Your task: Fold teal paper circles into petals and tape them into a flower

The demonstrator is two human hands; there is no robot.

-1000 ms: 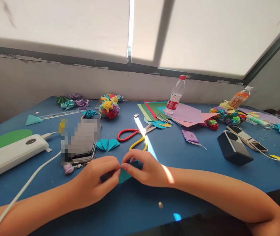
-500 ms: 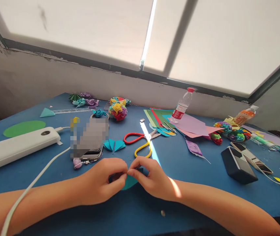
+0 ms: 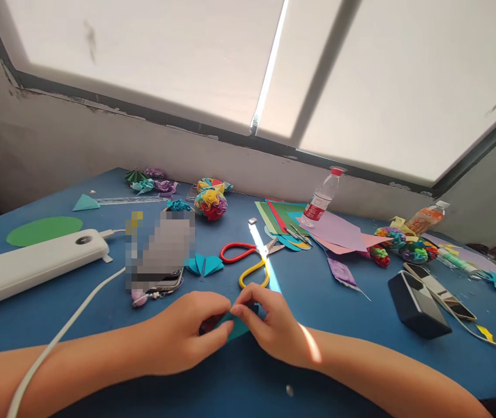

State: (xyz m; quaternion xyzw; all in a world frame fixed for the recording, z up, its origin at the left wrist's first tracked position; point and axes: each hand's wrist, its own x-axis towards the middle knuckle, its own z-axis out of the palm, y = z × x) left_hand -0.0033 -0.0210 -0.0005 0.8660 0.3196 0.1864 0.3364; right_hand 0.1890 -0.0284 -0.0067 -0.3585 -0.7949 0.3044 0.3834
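Observation:
Between my hands is a piece of teal paper [image 3: 239, 328], mostly covered by my fingers. My left hand [image 3: 191, 331] is closed on its left side, thumb and fingers pinching. My right hand [image 3: 267, 325] pinches it from the right, with the fingertips of both hands meeting at the upper edge. Just beyond them lie scissors [image 3: 260, 254] with one red and one yellow handle, blades parted and pointing away to the right. A folded blue paper piece [image 3: 205, 265] rests left of the scissors.
At left are a white power bank [image 3: 34, 267] with a cable over my left forearm, and a phone [image 3: 167, 281]. A bottle [image 3: 319, 200] stands by coloured paper sheets [image 3: 339, 227]. A dark box [image 3: 419, 305] sits right. Crumpled paper flowers [image 3: 210, 203] lie at the back.
My hands keep their pinch on the teal paper, which has tilted slightly between them. The whole view has shifted a little, so the table things sit slightly lower.

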